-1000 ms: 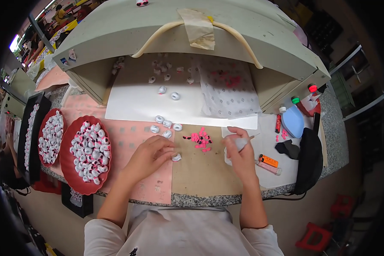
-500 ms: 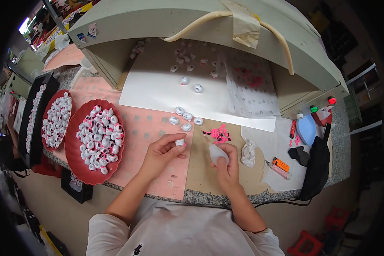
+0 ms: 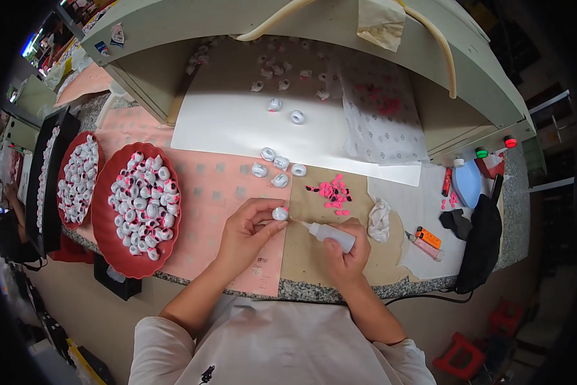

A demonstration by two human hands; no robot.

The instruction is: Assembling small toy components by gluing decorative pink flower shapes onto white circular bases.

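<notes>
My left hand (image 3: 242,239) pinches a small rounded white piece (image 3: 279,213) between thumb and fingers, with a trace of pink at its edge. My right hand (image 3: 348,255) is wrapped round a translucent squeeze bottle (image 3: 335,237), tilted so its thin nozzle points left. The nozzle's tip is close beside the white piece; whether they touch I cannot tell. Just beyond the bottle, small pink and black bits (image 3: 330,190) lie on brown paper (image 3: 314,263). Several loose white pieces (image 3: 280,163) rest beyond my left hand, around the near edge of a white sheet (image 3: 218,122).
At left, a scalloped red bowl (image 3: 101,239) and a smaller red dish (image 3: 62,208) hold many white-and-pink pieces. A grey hood (image 3: 192,25) arches over the back. On the right lie crumpled tissue (image 3: 379,221), an orange lighter (image 3: 429,237), a blue dish (image 3: 462,183) and black cloth (image 3: 477,247).
The bottle has swung from pointing up near the pink bits to pointing left at the white piece. My left hand has turned that piece in its fingers. The whole view has shifted slightly.
</notes>
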